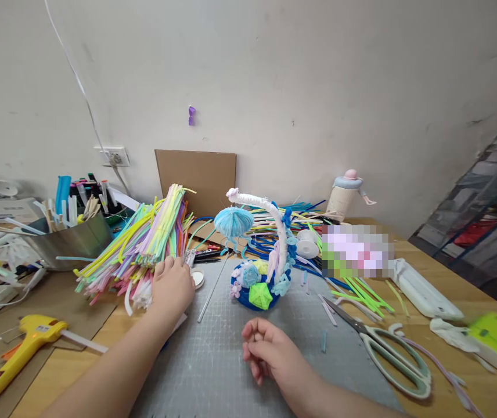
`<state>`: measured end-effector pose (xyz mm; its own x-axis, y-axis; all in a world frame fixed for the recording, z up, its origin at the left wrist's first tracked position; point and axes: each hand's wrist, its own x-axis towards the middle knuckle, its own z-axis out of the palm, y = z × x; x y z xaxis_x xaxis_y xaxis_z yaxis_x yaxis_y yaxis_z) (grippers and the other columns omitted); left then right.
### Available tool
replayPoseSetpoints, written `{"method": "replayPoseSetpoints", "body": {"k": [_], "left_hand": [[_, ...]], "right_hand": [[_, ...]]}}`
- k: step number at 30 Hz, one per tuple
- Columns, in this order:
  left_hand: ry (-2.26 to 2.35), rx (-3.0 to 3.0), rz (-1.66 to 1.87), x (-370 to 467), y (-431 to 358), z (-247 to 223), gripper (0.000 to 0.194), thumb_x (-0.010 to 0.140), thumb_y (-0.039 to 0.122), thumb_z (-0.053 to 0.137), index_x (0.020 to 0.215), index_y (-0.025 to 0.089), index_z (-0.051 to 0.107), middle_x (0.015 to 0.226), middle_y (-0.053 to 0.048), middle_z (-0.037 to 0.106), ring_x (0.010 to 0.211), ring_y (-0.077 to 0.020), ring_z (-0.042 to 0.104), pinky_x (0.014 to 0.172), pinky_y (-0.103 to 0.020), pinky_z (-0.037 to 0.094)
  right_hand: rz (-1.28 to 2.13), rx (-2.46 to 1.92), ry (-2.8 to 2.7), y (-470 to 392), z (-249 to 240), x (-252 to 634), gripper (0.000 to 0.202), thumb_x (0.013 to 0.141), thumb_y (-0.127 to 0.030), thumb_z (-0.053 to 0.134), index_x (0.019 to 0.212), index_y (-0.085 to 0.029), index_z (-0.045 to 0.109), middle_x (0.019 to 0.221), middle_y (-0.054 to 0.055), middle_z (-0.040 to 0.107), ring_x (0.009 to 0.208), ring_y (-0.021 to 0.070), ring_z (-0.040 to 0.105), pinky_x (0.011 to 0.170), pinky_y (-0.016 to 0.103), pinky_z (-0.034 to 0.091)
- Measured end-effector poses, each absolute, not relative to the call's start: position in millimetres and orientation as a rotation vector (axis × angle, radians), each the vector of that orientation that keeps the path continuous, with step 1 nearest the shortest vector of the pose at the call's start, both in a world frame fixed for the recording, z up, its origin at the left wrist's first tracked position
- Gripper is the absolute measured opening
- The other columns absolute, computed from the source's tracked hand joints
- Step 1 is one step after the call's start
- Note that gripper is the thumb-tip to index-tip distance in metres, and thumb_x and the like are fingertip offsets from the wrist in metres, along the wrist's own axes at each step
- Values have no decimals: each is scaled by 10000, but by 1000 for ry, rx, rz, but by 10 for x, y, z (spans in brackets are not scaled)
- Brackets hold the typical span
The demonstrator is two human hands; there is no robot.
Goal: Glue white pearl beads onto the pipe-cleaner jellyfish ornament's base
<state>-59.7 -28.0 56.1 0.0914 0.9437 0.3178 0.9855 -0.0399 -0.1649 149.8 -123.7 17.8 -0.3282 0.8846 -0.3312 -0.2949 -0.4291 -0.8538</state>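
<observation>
My left hand (173, 284) is at the lower end of a bundle of pastel pipe cleaners (161, 229), left of the grey cutting mat (213, 371); its fingertips are hidden, so its grip cannot be made out. My right hand (266, 351) hovers over the mat with curled fingers, the thumb near the index finger; whatever it pinches, if anything, is too small to name. Just beyond it stands a pipe-cleaner ornament with a dark blue base (248, 302), a curved white arm (281, 232) and a hanging light blue jellyfish shape (233, 222).
Scissors (399, 360) lie open at the right, near a white spool (308, 244) and green pipe cleaners (368, 296). A yellow glue gun (17, 354) is at the lower left. Behind stand a metal container (72, 241), cardboard (198, 180) and a bottle (342, 194).
</observation>
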Motion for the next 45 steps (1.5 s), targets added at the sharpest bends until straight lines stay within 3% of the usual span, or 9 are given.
{"method": "replayPoseSetpoints", "body": {"k": [7, 10, 14, 17, 21, 26, 31, 36, 45], "left_hand": [[-1853, -1970, -144, -626, -483, 793, 286, 855, 222, 344, 717, 173, 590, 823, -133, 607, 918, -313, 481, 773, -435, 281], [-1803, -2039, -176, -583, -811, 839, 259, 854, 279, 388, 679, 198, 560, 807, -98, 611, 884, -292, 496, 764, -421, 297], [-1792, -2284, -307, -498, -1315, 695, 213, 840, 274, 445, 658, 223, 545, 749, -41, 601, 792, -249, 518, 709, -391, 306], [-1808, -2367, -427, -467, -1549, 551, 184, 831, 270, 482, 663, 234, 549, 751, -26, 602, 780, -232, 520, 703, -374, 308], [-1811, -2407, -481, -464, -1606, 509, 158, 831, 261, 496, 686, 239, 555, 779, -27, 609, 808, -230, 517, 724, -373, 320], [-1763, -2516, -344, -352, -1464, 652, 158, 841, 260, 506, 694, 223, 551, 806, -34, 612, 834, -242, 515, 739, -389, 328], [-1639, -2730, -232, -98, -1185, 767, 67, 823, 279, 563, 803, 215, 561, 890, -46, 627, 861, -252, 540, 763, -390, 347], [-1684, -2995, -328, 36, -985, 695, 45, 853, 230, 498, 869, 227, 540, 904, -39, 630, 842, -210, 580, 676, -294, 383], [-1617, -2979, -251, -29, -1026, 488, 175, 915, 247, 375, 854, 207, 535, 863, -49, 619, 802, -215, 577, 646, -304, 372]], "right_hand": [[1882, -1040, -865, -1220, 153, 1503, 165, 624, -203, 608, 766, -180, 526, 537, -65, 594, 365, 58, 461, 358, 171, 325], [1921, -965, -838, -1236, 164, 1507, 248, 664, -327, 681, 796, -175, 537, 581, -36, 614, 393, 79, 516, 341, 174, 355], [1952, -896, -747, -1249, 208, 1519, 379, 748, -485, 664, 921, -169, 546, 819, 41, 681, 649, 155, 670, 483, 241, 515], [1953, -911, -680, -1231, 216, 1541, 356, 774, -456, 668, 939, -156, 568, 854, 54, 694, 750, 171, 697, 611, 274, 551], [1949, -926, -687, -1207, 211, 1574, 302, 738, -355, 737, 910, -130, 632, 787, 46, 707, 690, 156, 695, 609, 258, 549], [1901, -887, -739, -1173, 217, 1611, 284, 721, -279, 767, 955, -157, 659, 865, 25, 721, 783, 134, 677, 710, 257, 555], [1861, -962, -734, -1102, 178, 1641, 240, 732, -282, 755, 914, -146, 676, 841, 46, 748, 741, 129, 694, 672, 236, 553], [1867, -975, -754, -1085, 159, 1646, 266, 724, -293, 753, 937, -148, 689, 860, 61, 755, 753, 143, 703, 675, 239, 543], [1962, -946, -770, -1169, 183, 1600, 247, 791, -315, 679, 952, -127, 678, 883, 96, 744, 774, 171, 707, 720, 285, 541]]}}
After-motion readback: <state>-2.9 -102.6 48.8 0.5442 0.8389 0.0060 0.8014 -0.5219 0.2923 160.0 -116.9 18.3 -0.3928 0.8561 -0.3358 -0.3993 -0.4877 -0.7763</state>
